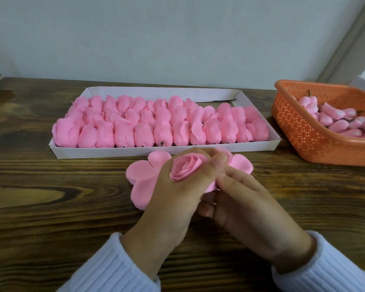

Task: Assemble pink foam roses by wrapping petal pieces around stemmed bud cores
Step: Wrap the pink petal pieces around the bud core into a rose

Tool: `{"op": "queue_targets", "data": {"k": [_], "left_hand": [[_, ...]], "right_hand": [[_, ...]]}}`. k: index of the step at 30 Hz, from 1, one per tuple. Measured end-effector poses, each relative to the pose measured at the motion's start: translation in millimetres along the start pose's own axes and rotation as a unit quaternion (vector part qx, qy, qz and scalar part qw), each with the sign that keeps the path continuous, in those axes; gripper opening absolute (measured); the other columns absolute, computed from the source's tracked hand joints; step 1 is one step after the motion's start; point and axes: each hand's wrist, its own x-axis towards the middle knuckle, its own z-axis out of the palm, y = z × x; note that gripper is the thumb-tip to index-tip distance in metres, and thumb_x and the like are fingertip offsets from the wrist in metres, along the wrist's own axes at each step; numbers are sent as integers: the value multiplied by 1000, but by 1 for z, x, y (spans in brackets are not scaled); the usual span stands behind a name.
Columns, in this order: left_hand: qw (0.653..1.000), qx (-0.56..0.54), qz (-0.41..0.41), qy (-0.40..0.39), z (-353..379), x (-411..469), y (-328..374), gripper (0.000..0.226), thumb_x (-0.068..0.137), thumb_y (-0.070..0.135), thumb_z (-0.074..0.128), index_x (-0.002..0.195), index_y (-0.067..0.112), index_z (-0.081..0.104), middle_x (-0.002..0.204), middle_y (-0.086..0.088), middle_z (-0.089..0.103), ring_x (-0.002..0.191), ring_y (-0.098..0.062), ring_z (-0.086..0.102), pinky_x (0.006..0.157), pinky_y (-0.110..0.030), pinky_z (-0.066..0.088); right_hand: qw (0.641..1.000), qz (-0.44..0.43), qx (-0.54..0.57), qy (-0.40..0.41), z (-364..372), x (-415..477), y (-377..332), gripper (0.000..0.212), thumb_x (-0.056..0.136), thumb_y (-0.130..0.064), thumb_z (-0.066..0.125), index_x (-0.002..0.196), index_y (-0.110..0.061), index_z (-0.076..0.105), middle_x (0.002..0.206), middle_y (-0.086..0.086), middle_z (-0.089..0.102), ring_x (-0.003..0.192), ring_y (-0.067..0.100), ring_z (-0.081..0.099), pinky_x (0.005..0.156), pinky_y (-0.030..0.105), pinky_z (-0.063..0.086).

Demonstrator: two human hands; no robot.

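Observation:
A pink rose bud core [184, 168] with spiral petals sits in my left hand [173, 199], whose fingers curl around it from below. A flat pink petal piece [141, 178] with rounded lobes spreads out under and behind the bud, one lobe showing at the right [241, 165]. My right hand [244, 203] pinches the petal edge right beside the bud, thumb and fingertips meeting near the bud's right side. The stem is hidden by my hands.
A white cardboard tray [122, 151] packed with several finished pink roses [160, 127] lies behind my hands. An orange perforated basket [303, 131] holding several bud cores [337, 119] stands at the right. All rest on a dark wooden table [51, 197] against a wall.

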Motion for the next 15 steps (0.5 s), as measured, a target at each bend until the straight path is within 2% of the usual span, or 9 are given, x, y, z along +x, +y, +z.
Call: {"op": "queue_targets", "data": {"k": [2, 3, 5, 7, 8, 10, 12, 13, 15], "left_hand": [[1000, -8, 8, 12, 0, 1, 0, 11, 59, 37, 71, 61, 27, 68, 71, 8, 68, 50, -4, 58, 36, -15, 37], [1000, -6, 11, 10, -1, 1, 0, 11, 58, 36, 72, 60, 28, 66, 75, 7, 69, 49, -5, 56, 36, -16, 36], [1000, -2, 7, -10, -2, 0, -1, 10, 60, 34, 73, 63, 29, 66, 81, 1, 69, 40, -6, 46, 37, -17, 35], [1000, 9, -6, -24, -3, -1, -2, 14, 62, 37, 72, 72, 29, 72, 67, -11, 63, 34, -7, 39, 38, -18, 35], [1000, 16, -13, -23, -3, -1, -2, 20, 62, 40, 71, 78, 29, 74, 57, -8, 60, 33, -7, 39, 38, -18, 35], [1000, 13, -18, -15, -1, -1, -1, 24, 61, 42, 69, 80, 29, 76, 60, -1, 67, 36, -3, 46, 37, -16, 35], [1000, 4, -14, -7, 0, 0, -1, 16, 60, 41, 69, 71, 29, 74, 72, 5, 72, 42, -2, 54, 37, -14, 35], [1000, 7, -9, -5, 0, 0, -1, 13, 60, 40, 69, 66, 30, 72, 75, 7, 72, 43, -2, 54, 37, -14, 35], [1000, 17, -1, -15, -1, 0, -2, 10, 61, 39, 69, 65, 30, 71, 85, 9, 73, 41, -1, 48, 38, -15, 34]], "right_hand": [[1000, -2, 7, -29, 1, 0, -1, 38, 84, -18, 55, 120, -5, 56, 77, -2, 63, 69, 8, 59, 62, 22, 44], [999, -7, 3, -35, 1, -1, -1, 37, 83, -17, 56, 118, -6, 56, 75, -3, 62, 68, 7, 58, 62, 22, 44], [1000, -15, -8, -22, 0, -1, -1, 23, 80, -21, 58, 100, -9, 62, 70, -1, 62, 65, 9, 56, 60, 22, 43], [1000, -2, -17, -9, 0, -1, -1, 21, 82, -28, 55, 83, -10, 68, 67, 3, 62, 62, 11, 55, 57, 21, 42], [1000, 3, -17, -7, 0, -1, 0, 24, 83, -29, 54, 80, -11, 69, 67, 4, 62, 62, 11, 55, 57, 21, 43], [1000, 5, 1, -7, 1, -1, 0, 25, 81, -29, 56, 90, -11, 71, 73, 4, 63, 66, 12, 58, 59, 23, 44], [1000, 5, 10, -17, 0, -1, -1, 35, 80, -23, 61, 110, -4, 62, 80, 5, 62, 72, 12, 59, 66, 28, 43], [1000, 2, 6, -24, 0, -1, -1, 39, 80, -21, 64, 113, -2, 57, 79, 3, 61, 72, 11, 58, 68, 29, 42], [1000, -4, 5, -25, -1, -1, -1, 41, 81, -25, 71, 106, 3, 54, 74, 3, 61, 69, 11, 57, 68, 29, 43]]}}
